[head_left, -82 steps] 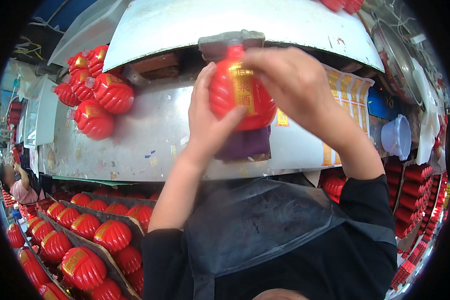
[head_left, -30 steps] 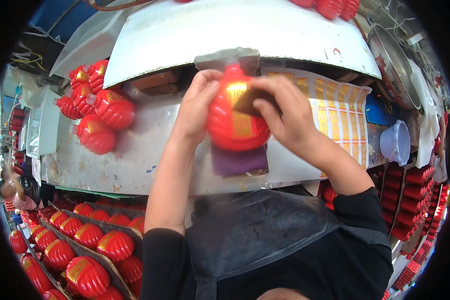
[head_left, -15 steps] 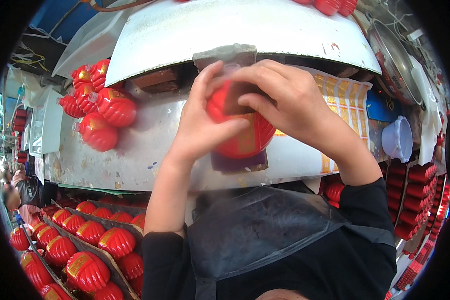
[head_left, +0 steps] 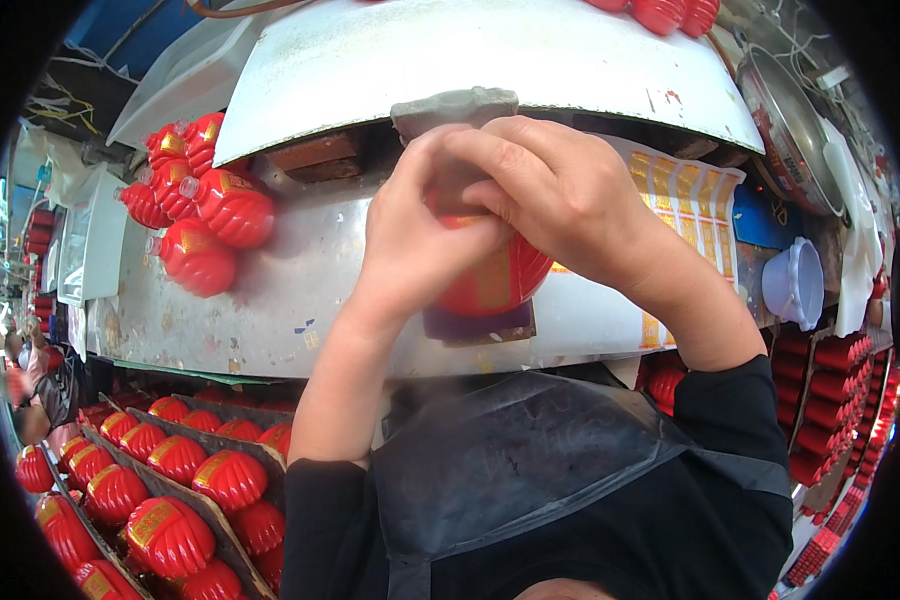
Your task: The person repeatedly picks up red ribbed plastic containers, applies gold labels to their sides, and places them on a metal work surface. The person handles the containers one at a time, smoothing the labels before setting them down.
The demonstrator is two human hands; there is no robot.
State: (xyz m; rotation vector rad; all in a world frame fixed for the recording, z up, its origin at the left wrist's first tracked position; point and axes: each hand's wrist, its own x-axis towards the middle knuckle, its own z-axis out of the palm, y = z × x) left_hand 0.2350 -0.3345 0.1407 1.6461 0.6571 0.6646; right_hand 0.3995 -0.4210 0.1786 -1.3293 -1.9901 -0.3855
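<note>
A: Hands first. Left?

B: Left hand (head_left: 410, 235) curved round the left side of the red bottle (head_left: 515, 275), thumb over its front; can't tell how firmly it grips

A: Right?

B: Right hand (head_left: 575, 190) over the bottle's upper right, fingers bent, thumb tucked under them; fingertips by the left hand, can't tell if they pinch anything

A: So the bottle's where?

B: Under and between both hands, mid tabletop (head_left: 270, 285); neck hidden, rounded lower end showing toward the near edge, gold label (head_left: 494, 280) on it

A: Around it?

B: Purple pad (head_left: 478, 325) at its lower end, grey block (head_left: 455, 108) just beyond the hands on the far side

A: Further out?

B: Sheet of gold labels (head_left: 705, 225) along the tabletop's right part, lilac bucket (head_left: 793, 285) by the right edge. Bunch of red bottles (head_left: 198, 257) toward the far left corner, white board (head_left: 470, 55) over the far edge. Below the near edge, left: rows of more red bottles (head_left: 170, 535)
</note>
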